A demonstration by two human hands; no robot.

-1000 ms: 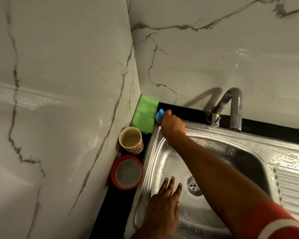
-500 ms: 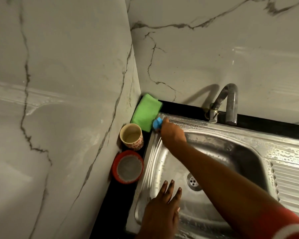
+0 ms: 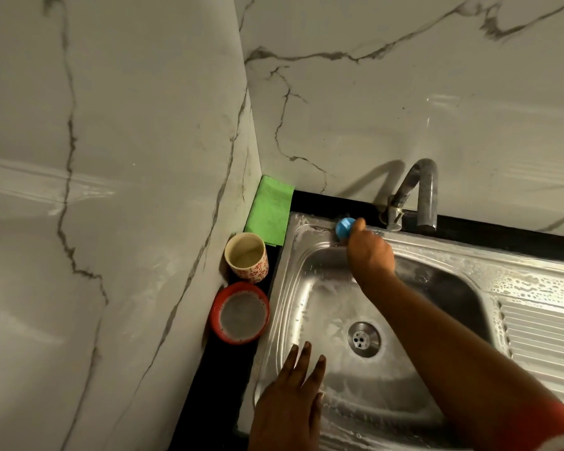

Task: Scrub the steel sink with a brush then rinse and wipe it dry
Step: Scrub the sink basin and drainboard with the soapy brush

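Note:
The steel sink [image 3: 303, 242] is wet and soapy, with its drain [image 3: 363, 339] in the middle of the basin. My right hand [image 3: 370, 252] grips a blue brush [image 3: 344, 227] and presses it on the sink's back rim, left of the tap [image 3: 417, 193]. Only the brush's blue end shows past my fingers. My left hand [image 3: 290, 405] lies flat with straight fingers on the sink's near left edge. A folded green cloth [image 3: 269, 209] lies in the back corner on the black counter.
A patterned cup [image 3: 246, 257] and a red-rimmed bowl [image 3: 240, 312] stand on the black counter strip [image 3: 215, 385] left of the sink, close against the marble wall. The ribbed, foamy drainboard [image 3: 544, 333] extends to the right.
My right hand has slid the brush from the sink's back left corner rightward along the back rim toward the tap. My left hand has stayed on the near edge.

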